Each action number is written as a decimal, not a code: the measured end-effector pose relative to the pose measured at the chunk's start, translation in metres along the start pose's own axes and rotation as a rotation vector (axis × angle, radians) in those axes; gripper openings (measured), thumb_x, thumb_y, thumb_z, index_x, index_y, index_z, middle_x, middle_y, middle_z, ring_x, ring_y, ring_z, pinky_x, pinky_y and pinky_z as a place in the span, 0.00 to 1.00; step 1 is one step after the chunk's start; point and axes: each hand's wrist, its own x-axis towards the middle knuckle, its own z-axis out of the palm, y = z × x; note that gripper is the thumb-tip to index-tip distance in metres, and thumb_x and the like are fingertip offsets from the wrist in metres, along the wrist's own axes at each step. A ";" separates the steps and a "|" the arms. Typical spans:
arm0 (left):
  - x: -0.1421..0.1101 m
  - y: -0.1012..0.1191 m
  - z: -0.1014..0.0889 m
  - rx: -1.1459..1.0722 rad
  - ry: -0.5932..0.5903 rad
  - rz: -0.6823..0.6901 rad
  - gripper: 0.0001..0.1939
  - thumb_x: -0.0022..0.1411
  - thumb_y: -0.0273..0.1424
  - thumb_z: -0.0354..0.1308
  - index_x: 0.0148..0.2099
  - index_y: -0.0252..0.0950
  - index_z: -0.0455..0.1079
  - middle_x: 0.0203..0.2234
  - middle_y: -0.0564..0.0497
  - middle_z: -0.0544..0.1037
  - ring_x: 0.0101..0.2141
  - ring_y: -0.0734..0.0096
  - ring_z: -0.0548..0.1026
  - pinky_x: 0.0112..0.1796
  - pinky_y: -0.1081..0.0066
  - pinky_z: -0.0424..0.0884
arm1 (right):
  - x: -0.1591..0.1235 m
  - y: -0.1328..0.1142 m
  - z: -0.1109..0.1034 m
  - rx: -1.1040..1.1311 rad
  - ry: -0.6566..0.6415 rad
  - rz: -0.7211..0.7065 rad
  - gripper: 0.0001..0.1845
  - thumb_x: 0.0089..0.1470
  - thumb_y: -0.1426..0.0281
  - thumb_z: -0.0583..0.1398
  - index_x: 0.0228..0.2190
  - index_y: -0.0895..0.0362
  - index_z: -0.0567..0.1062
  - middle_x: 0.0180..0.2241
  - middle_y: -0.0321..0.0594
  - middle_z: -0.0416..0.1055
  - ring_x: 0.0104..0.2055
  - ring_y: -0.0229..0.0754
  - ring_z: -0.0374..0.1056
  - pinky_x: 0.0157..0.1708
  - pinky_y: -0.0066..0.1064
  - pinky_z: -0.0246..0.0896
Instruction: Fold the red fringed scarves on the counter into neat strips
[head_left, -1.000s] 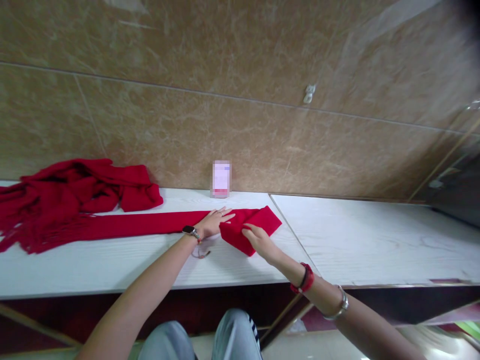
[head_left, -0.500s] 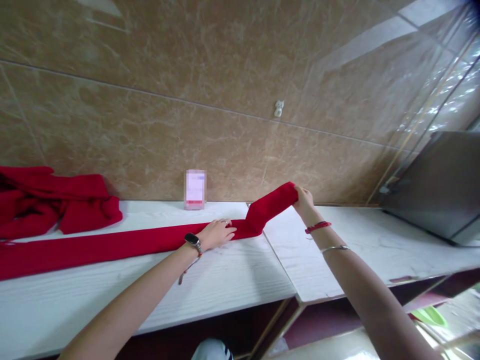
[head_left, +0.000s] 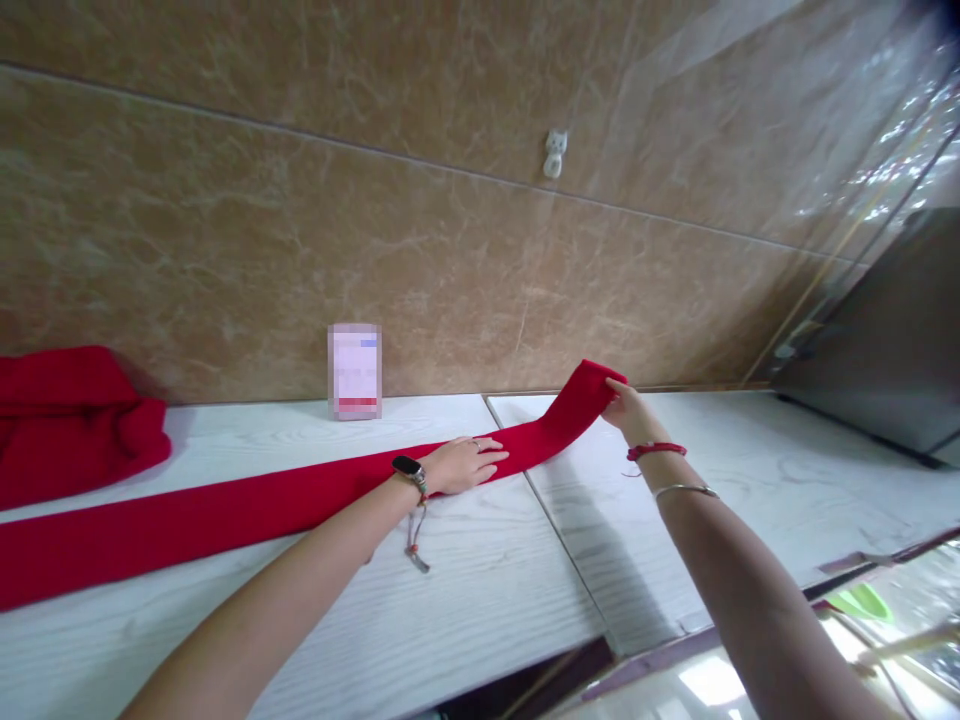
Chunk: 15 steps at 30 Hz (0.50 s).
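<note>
A long strip of red cloth point(head_left: 247, 513) lies lengthwise along the white worktop, running out of view at the left. My left hand point(head_left: 461, 465) rests flat on it with the fingers stretched, just left of the seam between two worktop panels. At the strip's right end, my right hand point(head_left: 621, 405) pinches the edge and holds that end raised above the surface, near the wall. Between my hands the cloth bends upward. A bunched heap of red cloth point(head_left: 82, 420) sits at the left, behind the strip.
A phone-like device point(head_left: 355, 375), its screen blurred, leans upright against the brown tiled wall point(head_left: 300, 230). White worktop panels point(head_left: 697, 480) extend to both sides. A large grey appliance point(head_left: 885, 350) stands at the right end. Below the front edge, a green plastic item point(head_left: 862, 602) shows.
My left hand has slid rightward along the strip, closer to the panel seam. The raised end in my right hand shows a smoother bend instead of a sharp fold. The view has shifted.
</note>
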 end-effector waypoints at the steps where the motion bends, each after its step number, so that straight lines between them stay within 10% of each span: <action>1: 0.000 -0.001 0.002 -0.013 -0.001 -0.005 0.21 0.67 0.35 0.37 0.59 0.40 0.57 0.57 0.52 0.61 0.56 0.69 0.58 0.54 0.66 0.53 | -0.002 -0.007 0.006 0.019 -0.024 0.042 0.07 0.44 0.80 0.56 0.20 0.59 0.67 0.18 0.35 0.68 0.21 0.34 0.66 0.23 0.26 0.65; 9: -0.014 0.018 -0.002 0.106 0.183 -0.190 0.18 0.66 0.34 0.40 0.46 0.36 0.70 0.45 0.45 0.73 0.45 0.60 0.70 0.46 0.60 0.61 | -0.101 -0.092 0.097 0.109 -0.514 -0.039 0.04 0.49 0.73 0.58 0.31 0.59 0.71 0.29 0.36 0.73 0.33 0.35 0.70 0.34 0.27 0.66; 15: -0.080 -0.006 -0.019 0.035 0.131 -0.254 0.18 0.66 0.34 0.41 0.55 0.44 0.61 0.54 0.51 0.65 0.54 0.61 0.60 0.52 0.54 0.52 | -0.226 -0.080 0.127 -0.134 -0.909 -0.132 0.13 0.48 0.64 0.60 0.37 0.56 0.71 0.31 0.35 0.73 0.39 0.39 0.69 0.39 0.32 0.66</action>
